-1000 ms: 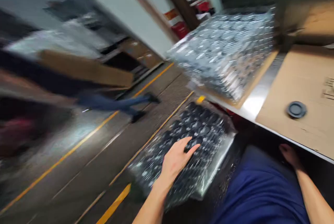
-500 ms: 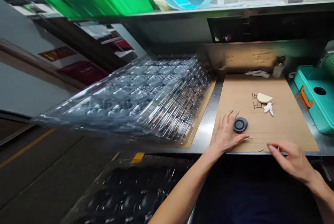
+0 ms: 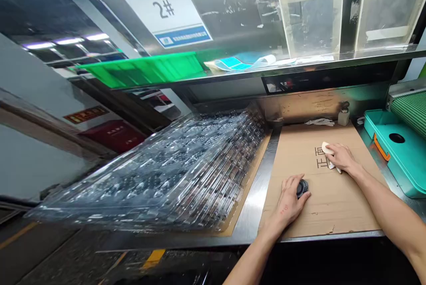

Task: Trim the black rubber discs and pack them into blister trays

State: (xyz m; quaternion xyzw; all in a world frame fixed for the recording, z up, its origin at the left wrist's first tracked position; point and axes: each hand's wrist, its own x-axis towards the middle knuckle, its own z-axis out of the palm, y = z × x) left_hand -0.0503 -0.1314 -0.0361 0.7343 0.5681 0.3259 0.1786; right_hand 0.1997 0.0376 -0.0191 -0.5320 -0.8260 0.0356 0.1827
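On the cardboard sheet [image 3: 293, 152], my left hand [image 3: 289, 201] curls around a small black round part [image 3: 302, 188], thumb at its near side and fingers at its far left. The part shows rings on its face and appears slightly tilted. Farther back, my right hand [image 3: 341, 156] has its fingers on a cream half-round pad [image 3: 326, 147] and covers much of it. A small white crumpled piece [image 3: 338, 170] pokes out beneath that hand. Dark printed characters [image 3: 318, 157] lie just left of the pad.
A tall stack of clear plastic trays [image 3: 159, 169] fills the left. At right stand a teal box [image 3: 406, 161] with an orange latch and a green conveyor belt [image 3: 412, 105]. A small bottle [image 3: 343, 117] and white gloves [image 3: 320, 122] lie behind. Overhead, a shelf holds a green bin [image 3: 149, 70].
My right hand has moved from the front edge to the cream pad and closed on it. My left hand has closed in around the black part. The camera view has tilted upward.
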